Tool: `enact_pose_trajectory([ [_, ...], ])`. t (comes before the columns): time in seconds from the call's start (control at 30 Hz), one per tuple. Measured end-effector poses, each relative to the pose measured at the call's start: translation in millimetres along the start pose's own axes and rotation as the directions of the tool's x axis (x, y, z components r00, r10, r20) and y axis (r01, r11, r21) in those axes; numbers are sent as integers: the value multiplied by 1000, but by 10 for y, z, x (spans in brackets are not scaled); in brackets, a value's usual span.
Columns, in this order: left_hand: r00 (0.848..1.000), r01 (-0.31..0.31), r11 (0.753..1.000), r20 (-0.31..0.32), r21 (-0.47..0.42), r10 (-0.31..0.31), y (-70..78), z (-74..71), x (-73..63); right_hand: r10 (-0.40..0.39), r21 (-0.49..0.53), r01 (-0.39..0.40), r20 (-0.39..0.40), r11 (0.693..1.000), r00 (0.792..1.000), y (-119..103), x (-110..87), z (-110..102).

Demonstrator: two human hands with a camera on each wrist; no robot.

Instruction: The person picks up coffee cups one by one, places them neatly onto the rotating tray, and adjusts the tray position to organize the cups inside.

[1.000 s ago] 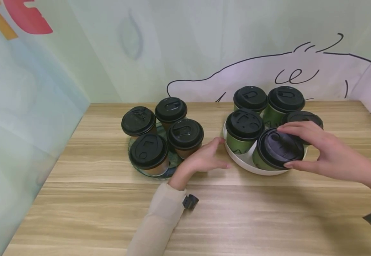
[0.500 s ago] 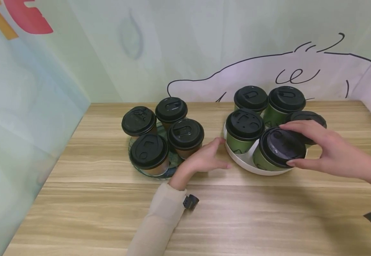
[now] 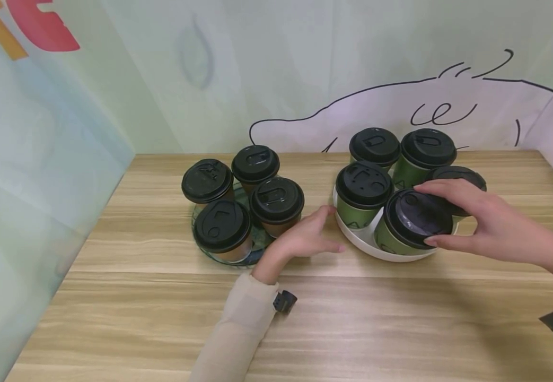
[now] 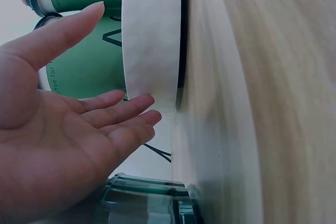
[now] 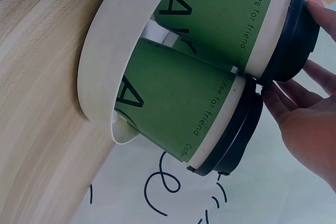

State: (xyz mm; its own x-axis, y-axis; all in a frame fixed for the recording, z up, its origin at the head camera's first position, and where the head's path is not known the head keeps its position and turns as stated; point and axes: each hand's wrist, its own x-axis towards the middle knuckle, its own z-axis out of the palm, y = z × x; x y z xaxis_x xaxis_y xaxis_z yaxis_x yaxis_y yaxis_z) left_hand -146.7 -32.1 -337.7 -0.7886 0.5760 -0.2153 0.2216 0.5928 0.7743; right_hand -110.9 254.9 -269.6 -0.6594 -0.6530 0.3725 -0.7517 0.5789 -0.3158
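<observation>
My right hand (image 3: 488, 223) grips the black lid of the front green paper coffee cup (image 3: 400, 239), thumb at the near side and fingers across the far side. The cup tilts slightly within the white round tray (image 3: 367, 245). Several other lidded green cups stand in this tray, among them the left one (image 3: 357, 212); the one at the right (image 3: 462, 178) is partly hidden behind my right hand. My left hand (image 3: 305, 236) is spread beside the tray's left side. In the left wrist view its fingertips (image 4: 142, 100) lie right at the tray's wall (image 4: 152, 35).
Left of my left hand, a dark green glass-like plate (image 3: 257, 236) bears several brown paper cups with black lids, one (image 3: 276, 201) close to my left wrist. Both groups stand on a wood-grain table (image 3: 352, 323). A printed backdrop (image 3: 276, 69) rises behind it.
The gripped cup and my right hand have shifted slightly, first to the right, then back left. The right-hand cup has moved a little to the right. My left hand has stayed put.
</observation>
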Motion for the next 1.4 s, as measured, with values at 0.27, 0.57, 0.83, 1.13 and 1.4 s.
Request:
enact_pose_trajectory([
  [0.27, 1000, 2, 1000, -3, 4, -2, -6, 6, 18, -3, 1, 3, 5, 1000, 1000, 0, -9, -6],
  [0.57, 1000, -5, 1000, -4, -11, 5, 1, -9, 20, -43, 23, 43, -8, 999, 999, 16, 0, -15],
  [0.83, 1000, -4, 1000, -11, -16, 4, 19, -7, 23, -34, 41, 35, -21, 999, 999, 7, 2, -48],
  [1.13, 997, 13, 1000, -75, -21, -14, 67, 7, 9, 58, 43, -57, -36, 997, 998, 43, -29, -123],
  [1.4, 991, 65, 998, -117, 6, -63, 244, -20, -83, 261, 52, -260, -23, 964, 965, 118, -48, -204],
])
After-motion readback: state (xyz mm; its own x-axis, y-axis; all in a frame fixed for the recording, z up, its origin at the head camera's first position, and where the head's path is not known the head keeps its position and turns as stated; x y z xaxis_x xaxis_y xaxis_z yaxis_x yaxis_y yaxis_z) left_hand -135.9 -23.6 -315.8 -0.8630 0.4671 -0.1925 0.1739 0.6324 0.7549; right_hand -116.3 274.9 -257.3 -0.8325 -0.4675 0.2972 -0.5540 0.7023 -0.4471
